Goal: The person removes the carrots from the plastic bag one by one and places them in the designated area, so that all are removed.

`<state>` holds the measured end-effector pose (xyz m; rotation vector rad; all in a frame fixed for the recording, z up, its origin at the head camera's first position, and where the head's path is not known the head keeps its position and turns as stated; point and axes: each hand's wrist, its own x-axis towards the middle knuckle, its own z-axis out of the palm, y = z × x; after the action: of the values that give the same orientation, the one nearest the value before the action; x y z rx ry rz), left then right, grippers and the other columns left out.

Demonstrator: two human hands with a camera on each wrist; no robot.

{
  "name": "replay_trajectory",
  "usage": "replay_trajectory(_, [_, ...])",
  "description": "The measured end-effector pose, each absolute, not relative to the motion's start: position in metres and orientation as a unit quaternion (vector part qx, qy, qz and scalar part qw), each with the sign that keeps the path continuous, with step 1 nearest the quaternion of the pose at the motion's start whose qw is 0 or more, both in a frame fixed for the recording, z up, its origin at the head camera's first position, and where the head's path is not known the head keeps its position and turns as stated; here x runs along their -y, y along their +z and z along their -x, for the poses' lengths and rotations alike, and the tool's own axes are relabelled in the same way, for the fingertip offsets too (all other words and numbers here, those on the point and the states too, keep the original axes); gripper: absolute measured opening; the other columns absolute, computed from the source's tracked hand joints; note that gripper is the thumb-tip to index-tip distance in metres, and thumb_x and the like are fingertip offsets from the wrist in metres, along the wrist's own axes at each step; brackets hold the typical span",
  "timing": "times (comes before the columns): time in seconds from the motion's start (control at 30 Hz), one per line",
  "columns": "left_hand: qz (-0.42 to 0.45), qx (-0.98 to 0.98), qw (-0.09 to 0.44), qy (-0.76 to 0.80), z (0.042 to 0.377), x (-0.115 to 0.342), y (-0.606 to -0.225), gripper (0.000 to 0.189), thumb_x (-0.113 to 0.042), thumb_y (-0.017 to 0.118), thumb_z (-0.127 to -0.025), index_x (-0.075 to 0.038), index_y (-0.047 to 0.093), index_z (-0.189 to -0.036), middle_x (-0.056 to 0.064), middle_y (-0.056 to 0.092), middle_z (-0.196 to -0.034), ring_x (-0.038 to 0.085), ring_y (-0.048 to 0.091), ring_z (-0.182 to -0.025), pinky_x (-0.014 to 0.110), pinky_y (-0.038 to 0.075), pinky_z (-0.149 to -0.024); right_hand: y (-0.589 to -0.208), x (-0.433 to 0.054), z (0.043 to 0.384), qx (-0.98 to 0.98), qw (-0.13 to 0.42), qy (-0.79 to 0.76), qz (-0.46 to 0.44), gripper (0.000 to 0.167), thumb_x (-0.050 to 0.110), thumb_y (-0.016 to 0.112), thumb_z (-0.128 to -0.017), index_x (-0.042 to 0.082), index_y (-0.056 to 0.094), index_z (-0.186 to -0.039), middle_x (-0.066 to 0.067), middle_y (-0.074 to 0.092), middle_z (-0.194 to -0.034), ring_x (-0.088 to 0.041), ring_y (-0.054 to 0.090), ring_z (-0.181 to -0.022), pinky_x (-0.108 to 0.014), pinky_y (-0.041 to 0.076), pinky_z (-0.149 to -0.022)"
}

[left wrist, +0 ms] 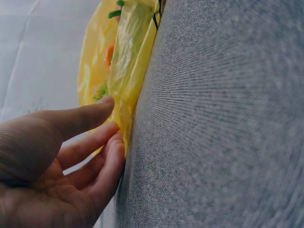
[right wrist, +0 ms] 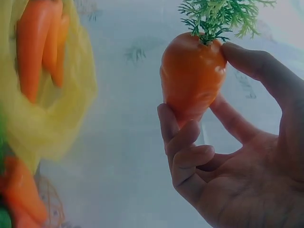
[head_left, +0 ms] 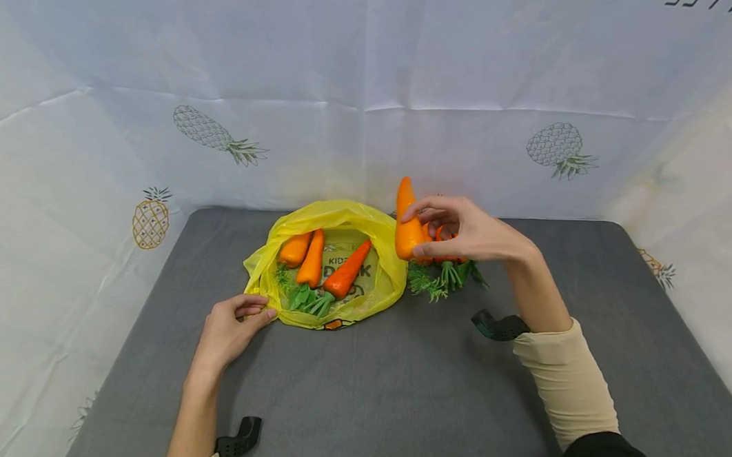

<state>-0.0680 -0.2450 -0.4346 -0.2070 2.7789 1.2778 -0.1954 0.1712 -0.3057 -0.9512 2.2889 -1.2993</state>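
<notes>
In the head view, the left hand (head_left: pixel 227 331) pinches the near left edge of a yellow, thin plastic bag (head_left: pixel 395 275) lying on a grey cloth-covered bench (head_left: pixel 375 394), its thumb and fingertips drawn together. Inside the bag lie a glossy red-orange carrot (head_left: pixel 346 271) and two plain orange ones (head_left: pixel 310 262), with green leaves (head_left: pixel 307 299) at the near side. The right hand (head_left: pixel 480 229) grips a smooth orange tapered carrot (head_left: pixel 407 228), tip upward, between thumb and fingers just beside the bag's right rim; more green carrot tops (head_left: pixel 449 277) show beneath this hand. In the left wrist view, thumb and fingertips meet on the bag's edge near the bench. In the right wrist view, the held carrot wears feathery green leaves (right wrist: pixel 218 19), thumb and fingers spread around its thick body.
</notes>
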Motion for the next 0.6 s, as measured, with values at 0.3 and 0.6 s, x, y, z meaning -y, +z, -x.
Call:
replay_trajectory(0.3, [0.07, -0.907, 0.037, 0.414, 0.069, 0.246, -0.434, 0.04, -0.03, 0.079, -0.102, -0.002, 0.075, -0.131, 0.02, 0.08, -0.121, 0.035, 0.073, -0.115, 0.03, 0.054, -0.084, -0.319, -0.225, 0.206, -0.827, 0.162, -0.455, 0.288, 0.042, 0.004, 0.078, -0.098, 0.006, 0.063, -0.137, -0.012, 0.072, -0.111, -0.027, 0.064, -0.087, -0.03, 0.055, -0.076])
replay_trajectory(0.6, [0.067, -0.907, 0.033, 0.415, 0.07, 0.246, -0.435, 0.038, -0.029, 0.079, -0.102, -0.003, 0.076, -0.129, 0.019, 0.08, -0.119, 0.034, 0.073, -0.113, 0.028, 0.054, -0.082, -0.342, -0.274, 0.216, -0.865, 0.176, -0.416, 0.219, 0.043, 0.014, 0.076, -0.102, 0.01, 0.061, -0.142, -0.004, 0.071, -0.107, -0.017, 0.066, -0.091, -0.032, 0.054, -0.082])
